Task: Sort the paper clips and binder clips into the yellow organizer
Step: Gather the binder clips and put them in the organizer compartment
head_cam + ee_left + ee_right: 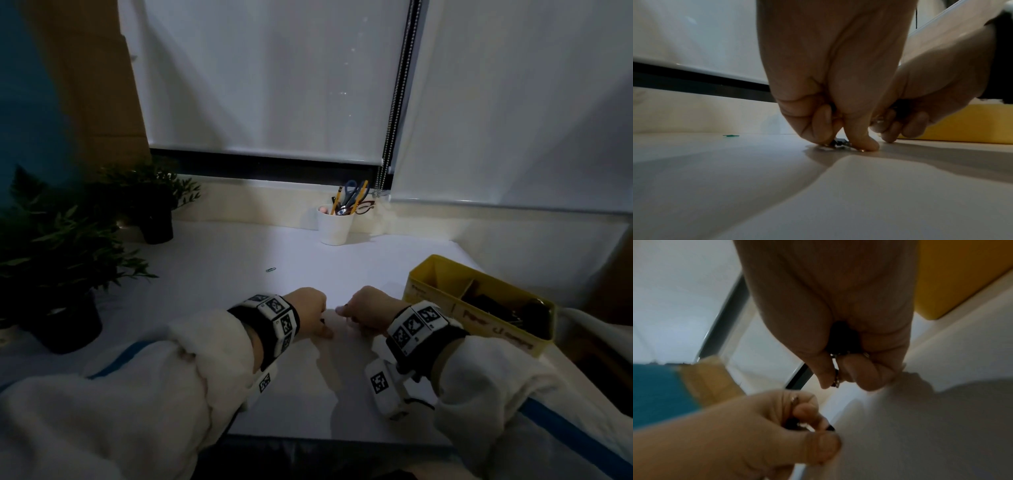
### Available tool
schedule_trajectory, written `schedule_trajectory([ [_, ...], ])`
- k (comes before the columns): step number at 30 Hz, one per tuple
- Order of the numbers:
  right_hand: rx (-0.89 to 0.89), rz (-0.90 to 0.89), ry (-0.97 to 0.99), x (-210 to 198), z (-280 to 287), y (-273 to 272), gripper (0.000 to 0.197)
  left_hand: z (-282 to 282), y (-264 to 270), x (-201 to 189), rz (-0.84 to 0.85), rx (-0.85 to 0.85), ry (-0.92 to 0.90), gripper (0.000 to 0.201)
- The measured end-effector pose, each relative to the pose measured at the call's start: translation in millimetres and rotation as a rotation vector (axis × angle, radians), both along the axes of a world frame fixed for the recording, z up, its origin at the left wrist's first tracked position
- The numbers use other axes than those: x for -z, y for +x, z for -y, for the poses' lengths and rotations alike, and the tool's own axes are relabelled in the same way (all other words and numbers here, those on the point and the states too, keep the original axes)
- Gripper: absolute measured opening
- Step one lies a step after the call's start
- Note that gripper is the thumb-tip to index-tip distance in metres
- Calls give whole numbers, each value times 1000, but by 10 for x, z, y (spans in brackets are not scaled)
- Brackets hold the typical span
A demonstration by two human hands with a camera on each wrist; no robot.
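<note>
binder clip [839, 143] seemingly pinched under left fingertips [865, 142]

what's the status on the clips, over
Both hands low on desk: left hand pinching small clips, right hand gripping clips. Green clip loose, far left. Organizer right, part filled. Nothing blocking.

The table [212, 274] is smooth, matt white, with a faint sheen near the yellow organizer [431, 274], which looks like smooth plastic. Beyond the organizer a white cup [334, 226] looks glossy, like glazed ceramic. The sleeves [154, 394] are thick fleecy cloth. A binder clip [839, 143] under the left fingers [861, 138] shows dark metal with shiny wire.
</note>
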State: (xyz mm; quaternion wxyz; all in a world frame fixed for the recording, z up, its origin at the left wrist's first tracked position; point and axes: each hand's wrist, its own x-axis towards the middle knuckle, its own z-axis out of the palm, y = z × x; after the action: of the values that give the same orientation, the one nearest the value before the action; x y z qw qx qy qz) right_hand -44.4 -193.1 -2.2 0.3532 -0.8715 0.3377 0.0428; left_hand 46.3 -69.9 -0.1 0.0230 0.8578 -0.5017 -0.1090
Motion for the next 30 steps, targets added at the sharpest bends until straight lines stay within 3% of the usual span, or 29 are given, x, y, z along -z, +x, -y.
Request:
schedule_trajectory([
  [4,267,300,594,-82,38,-302,17,12,-38,-19,-29,-47,33,41],
  [8,158,374,736,-251,78,-605,8,73,-167,-104,1,-26,117,44],
  [12,175,572,658,-478,206,-862,11,265,-336,-247,-119,-28,20,38],
  [16,279,717,528,-666,486,-1203,9,650,-620,-445,-343,-32,-270,36],
  [18,382,796,478,-698,648,-1393,13,877,-831,-572,-433,10,-421,25],
  [20,487,849,353,-704,791,-1566,14,1107,-1044,-672,-469,43,-547,13],
  [22,573,858,107,-670,933,-1699,14,1323,-1239,-722,-512,65,-631,16],
  [24,587,814,-179,-619,1034,-1799,11,1489,-1423,-738,-535,85,-650,25],
  [26,517,780,-314,-545,1096,-1861,10,1615,-1584,-722,-536,91,-633,33],
  [30,416,758,-190,-394,1174,-1921,12,1800,-1727,-586,-589,88,-537,23],
])
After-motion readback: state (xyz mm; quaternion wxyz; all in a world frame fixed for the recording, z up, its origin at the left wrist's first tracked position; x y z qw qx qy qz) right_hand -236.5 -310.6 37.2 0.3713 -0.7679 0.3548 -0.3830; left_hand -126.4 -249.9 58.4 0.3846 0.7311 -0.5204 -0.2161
